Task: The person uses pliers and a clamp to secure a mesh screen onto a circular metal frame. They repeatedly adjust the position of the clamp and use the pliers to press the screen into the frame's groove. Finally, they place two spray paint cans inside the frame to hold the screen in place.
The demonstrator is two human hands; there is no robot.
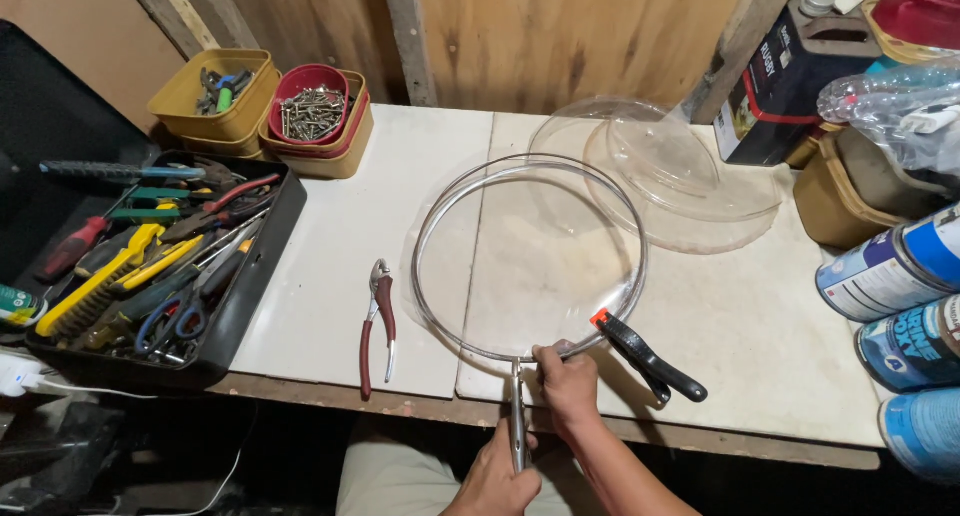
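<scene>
- Gripping: left hand (497, 479) closed around the metal handle (517, 421) that sticks out past the near table edge; right hand (567, 380) pinched shut on the near rim of the ring (430, 226).
- Ring: round metal hoop with clear sheet inside, lying flat on the white table (330, 236), mid-near.
- Clamp (645, 356): black with orange tip, biting the ring's near-right rim, just beside the right hand.
- Pliers (377, 321): red-handled, left of the ring, apart from it, close to the near edge.
- Clear lids (680, 176): stacked far right, the ring overlapping their near-left side.
- Open room: bare tabletop between pliers and tray, and right of the clamp.
- Black tray (250, 306): far left, overhanging the table's edge; holds screwdrivers, pliers, scissors, yellow tools.
- Yellow tub (190, 101): small tools.
- Red bowl (312, 101): screws, set in a yellow tub.
- Spray cans (900, 276): lying at right edge.
</scene>
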